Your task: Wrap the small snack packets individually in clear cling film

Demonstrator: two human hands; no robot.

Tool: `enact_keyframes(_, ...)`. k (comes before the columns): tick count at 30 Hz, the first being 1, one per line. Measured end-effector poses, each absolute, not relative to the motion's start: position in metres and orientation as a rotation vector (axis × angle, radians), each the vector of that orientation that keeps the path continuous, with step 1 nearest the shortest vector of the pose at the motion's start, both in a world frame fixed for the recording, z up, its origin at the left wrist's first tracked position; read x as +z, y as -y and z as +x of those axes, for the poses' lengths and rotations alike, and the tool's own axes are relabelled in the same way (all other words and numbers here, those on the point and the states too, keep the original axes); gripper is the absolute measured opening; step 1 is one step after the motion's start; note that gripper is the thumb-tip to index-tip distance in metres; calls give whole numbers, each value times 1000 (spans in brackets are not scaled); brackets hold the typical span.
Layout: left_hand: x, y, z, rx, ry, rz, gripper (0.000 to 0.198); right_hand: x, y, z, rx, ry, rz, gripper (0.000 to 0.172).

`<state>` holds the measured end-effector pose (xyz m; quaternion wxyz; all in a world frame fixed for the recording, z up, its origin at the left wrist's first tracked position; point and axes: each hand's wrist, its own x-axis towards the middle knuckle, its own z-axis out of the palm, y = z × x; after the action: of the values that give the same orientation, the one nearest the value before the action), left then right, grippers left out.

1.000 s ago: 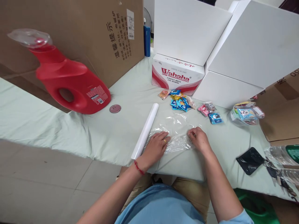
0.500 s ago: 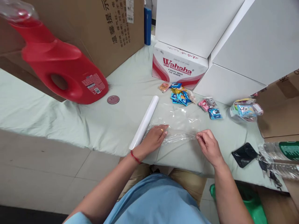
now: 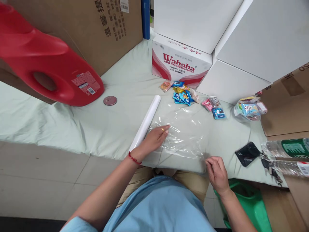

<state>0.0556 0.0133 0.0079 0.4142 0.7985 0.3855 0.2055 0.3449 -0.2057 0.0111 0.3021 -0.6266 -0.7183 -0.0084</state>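
Observation:
A sheet of clear plastic film (image 3: 183, 135) lies crinkled on the cloth-covered table, beside a white roll (image 3: 146, 120). My left hand (image 3: 155, 137) rests on the film's left part, fingers stretched out and close to the roll. At the film's near right corner, my right hand (image 3: 217, 170) pinches its edge between thumb and forefinger, by the table's front edge. Beyond the film lies a pile of small wrapped snacks (image 3: 184, 96), with several more wrapped snacks (image 3: 213, 107) to the right.
A red jug (image 3: 60, 71) and a round maroon disc (image 3: 110, 100) are on the left. The Wahaha carton (image 3: 180, 64) and white boxes stand behind. On the right are a bag of snacks (image 3: 251, 109), a black pouch (image 3: 247, 154), keys and plastic bottles (image 3: 289, 148).
My right hand has moved toward the table's front edge, drawing the film's near right corner with it. The film lies more spread out. My left hand stays on the film.

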Motion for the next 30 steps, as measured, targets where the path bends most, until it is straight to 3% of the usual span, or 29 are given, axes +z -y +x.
enact_keyframes(10,-1,-3,62,703,-935,2296,38,-5,231,347,13,1838,-1740,12)
enact_keyframes(19,-3,8,65,351,-1087,2546,41,-4,231,356,133,1839,-1800,13)
enact_keyframes(25,-4,10,66,277,-1092,2544,43,50,210,382,673,2112,-1873,21)
enact_keyframes(27,-2,9,66,271,-1080,2539,44,74,191,386,595,2088,-1952,25)
enact_keyframes(30,2,10,67,280,-1075,2529,43,90,148,372,216,1918,-1957,33)
